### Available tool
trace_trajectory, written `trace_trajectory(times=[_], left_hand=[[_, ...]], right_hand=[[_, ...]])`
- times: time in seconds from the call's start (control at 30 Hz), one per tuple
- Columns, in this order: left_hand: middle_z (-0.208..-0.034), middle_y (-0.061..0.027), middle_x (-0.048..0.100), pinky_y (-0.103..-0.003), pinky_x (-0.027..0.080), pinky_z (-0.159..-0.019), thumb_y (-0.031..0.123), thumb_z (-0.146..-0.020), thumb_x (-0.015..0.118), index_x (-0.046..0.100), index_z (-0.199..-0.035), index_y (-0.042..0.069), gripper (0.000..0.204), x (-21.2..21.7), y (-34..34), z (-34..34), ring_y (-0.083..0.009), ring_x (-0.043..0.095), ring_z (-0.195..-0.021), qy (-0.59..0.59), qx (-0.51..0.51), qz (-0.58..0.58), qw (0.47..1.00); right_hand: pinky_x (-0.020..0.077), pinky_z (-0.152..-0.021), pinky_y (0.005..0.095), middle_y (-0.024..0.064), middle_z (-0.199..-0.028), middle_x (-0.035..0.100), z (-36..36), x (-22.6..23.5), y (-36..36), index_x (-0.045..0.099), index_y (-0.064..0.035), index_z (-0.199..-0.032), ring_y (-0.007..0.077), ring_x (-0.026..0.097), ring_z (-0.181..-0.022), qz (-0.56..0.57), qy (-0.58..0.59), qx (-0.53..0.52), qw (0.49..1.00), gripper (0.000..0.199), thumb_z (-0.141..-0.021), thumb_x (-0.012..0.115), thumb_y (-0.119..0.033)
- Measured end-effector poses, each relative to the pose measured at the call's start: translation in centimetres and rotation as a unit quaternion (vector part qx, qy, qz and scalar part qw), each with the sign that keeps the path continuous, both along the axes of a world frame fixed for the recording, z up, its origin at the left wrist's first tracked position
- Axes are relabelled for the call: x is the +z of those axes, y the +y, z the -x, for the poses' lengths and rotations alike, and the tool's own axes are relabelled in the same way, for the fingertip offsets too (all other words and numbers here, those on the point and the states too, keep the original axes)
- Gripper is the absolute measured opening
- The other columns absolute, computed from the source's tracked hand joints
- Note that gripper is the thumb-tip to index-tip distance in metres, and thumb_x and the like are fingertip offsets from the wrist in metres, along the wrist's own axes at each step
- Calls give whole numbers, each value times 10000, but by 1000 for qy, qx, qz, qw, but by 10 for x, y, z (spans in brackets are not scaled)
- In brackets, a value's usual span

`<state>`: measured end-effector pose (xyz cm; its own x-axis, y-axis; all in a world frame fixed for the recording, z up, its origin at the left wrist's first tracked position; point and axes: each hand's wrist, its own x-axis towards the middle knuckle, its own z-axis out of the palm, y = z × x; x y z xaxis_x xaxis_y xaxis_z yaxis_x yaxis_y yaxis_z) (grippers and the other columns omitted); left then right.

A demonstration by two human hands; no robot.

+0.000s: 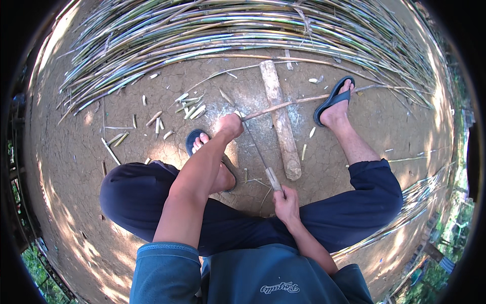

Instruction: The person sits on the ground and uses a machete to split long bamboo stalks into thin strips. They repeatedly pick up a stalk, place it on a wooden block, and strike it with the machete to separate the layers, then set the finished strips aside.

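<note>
Both grip something: left hand a cane (across a log), right hand a long-bladed tool.

A pile of sticks lies far back. Nearer, a log is on the ground. One stick goes across the log, right of the left hand. The knife is left of the log, and small bits lie farther left.

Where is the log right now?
In the head view, the log lies on the ground just right of centre, under the cane and left of the right foot.
</note>
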<state>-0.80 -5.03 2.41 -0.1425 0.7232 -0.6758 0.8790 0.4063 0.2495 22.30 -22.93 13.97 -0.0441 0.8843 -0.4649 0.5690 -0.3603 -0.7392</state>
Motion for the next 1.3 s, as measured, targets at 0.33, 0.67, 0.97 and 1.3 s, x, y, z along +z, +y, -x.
trace_trajectory(times=[0.33,0.67,0.97,1.3], left_hand=[[-1070,-222,680,-438,542,-857,150,-817,584,683,-1032,-16,290,-2,-2,-2,-360,669,-1000,-13,3,-23,1000],[-1033,-227,684,-437,547,-844,126,-819,565,687,-1008,-16,266,-7,-3,-7,-366,673,-974,-9,18,-32,999],[-1052,-203,688,-419,549,-837,115,-816,582,702,-996,-4,248,-13,-3,-9,-343,679,-976,13,20,-20,1000],[-972,-237,690,-437,557,-810,127,-820,551,701,-967,-9,250,-23,-8,-13,-372,686,-918,13,23,-61,998]], right_hand=[[352,-492,393,120,-507,425,3,-39,18,515,55,-650,160,419,-476,18,37,-29,999,294,-828,564,-175],[354,-487,366,91,-507,449,-34,-17,-13,513,47,-644,140,430,-488,60,78,-33,995,290,-832,553,-170],[358,-491,368,101,-512,460,-2,-40,31,520,42,-637,137,440,-498,37,48,-22,998,296,-828,569,-178],[369,-496,391,141,-510,451,21,-58,64,517,48,-655,177,454,-476,-11,49,-10,999,304,-820,608,-190]])
